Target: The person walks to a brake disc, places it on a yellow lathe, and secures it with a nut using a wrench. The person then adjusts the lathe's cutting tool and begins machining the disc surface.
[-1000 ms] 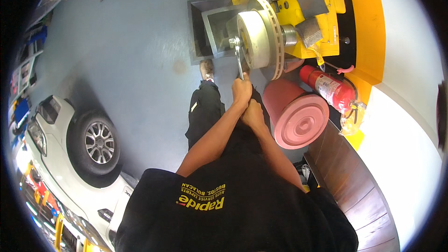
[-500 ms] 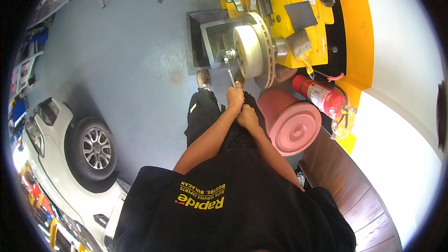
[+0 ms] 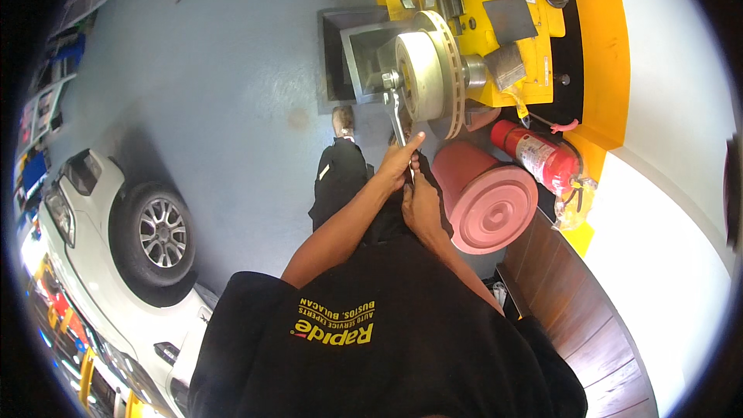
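My left hand (image 3: 397,164) is closed round the shaft of a long silver wrench (image 3: 398,118), its thumb raised along the tool. Just below it, my right hand (image 3: 422,203) grips the wrench's lower end. At the top, the wrench's head lies close beneath a nut (image 3: 390,79) on the end of a machine spindle; I cannot tell whether they touch. A brake disc (image 3: 422,77) with a pale hub is mounted on that spindle, right of the nut. The spindle comes out of a yellow machine (image 3: 534,70).
Below the disc stands a lidded pink bin (image 3: 495,213), with a red fire extinguisher (image 3: 534,156) to its right. A grey metal tray (image 3: 334,58) sits on the floor under the spindle. At the left is a white vehicle (image 3: 85,217) with its front wheel (image 3: 161,232) turned out.
The wrench has swung more upright, and its head is now lower against the nut. My left thumb has lifted, and my right hand has shifted slightly right and down.
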A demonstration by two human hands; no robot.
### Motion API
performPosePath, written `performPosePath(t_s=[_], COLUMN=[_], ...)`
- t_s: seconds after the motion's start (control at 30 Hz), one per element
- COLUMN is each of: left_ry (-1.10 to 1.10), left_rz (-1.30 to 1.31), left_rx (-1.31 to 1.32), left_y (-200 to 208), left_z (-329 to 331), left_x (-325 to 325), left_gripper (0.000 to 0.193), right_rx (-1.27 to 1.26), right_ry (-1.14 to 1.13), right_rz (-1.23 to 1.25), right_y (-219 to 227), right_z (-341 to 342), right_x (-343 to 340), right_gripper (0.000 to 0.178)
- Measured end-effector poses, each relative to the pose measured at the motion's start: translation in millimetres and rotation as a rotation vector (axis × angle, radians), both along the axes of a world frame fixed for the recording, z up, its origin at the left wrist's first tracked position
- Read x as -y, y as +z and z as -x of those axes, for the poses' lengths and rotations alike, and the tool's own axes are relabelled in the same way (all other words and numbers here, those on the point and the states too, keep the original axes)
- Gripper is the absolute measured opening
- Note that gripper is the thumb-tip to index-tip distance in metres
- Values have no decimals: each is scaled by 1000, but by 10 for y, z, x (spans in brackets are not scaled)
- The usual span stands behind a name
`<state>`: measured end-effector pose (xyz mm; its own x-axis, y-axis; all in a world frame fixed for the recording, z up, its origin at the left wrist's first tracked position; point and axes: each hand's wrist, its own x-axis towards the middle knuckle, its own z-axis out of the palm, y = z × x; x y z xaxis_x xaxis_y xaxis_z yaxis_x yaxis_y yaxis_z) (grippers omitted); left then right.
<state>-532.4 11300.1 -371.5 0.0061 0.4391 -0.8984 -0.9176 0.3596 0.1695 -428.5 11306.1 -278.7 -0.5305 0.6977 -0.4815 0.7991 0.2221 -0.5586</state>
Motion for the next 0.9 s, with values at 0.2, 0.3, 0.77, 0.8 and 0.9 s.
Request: performPosePath(t_s=[0.2, 0.3, 0.77, 0.8, 0.9], left_ry=[238, 181, -132, -186, -307], left_rz=[-35, -103, 417, 540, 806], left_rx=[172, 129, -701, -735, -794], left_y=[-473, -563, -758, -736, -830], left_z=[32, 37, -77, -112, -117], left_x=[-42, -18, -353, -442, -483], left_gripper=[19, 15, 36, 37, 43], right_rx=[286, 144, -72, -36, 125], right_ry=[80, -21, -173, -158, -264], right_rz=[1, 19, 117, 118, 225], right_y=[-239, -465, -1841, -2007, -1888], right_z=[212, 142, -176, -282, -128], right_x=[80, 178, 109, 117, 154], right_gripper=[38, 30, 32, 35, 42])
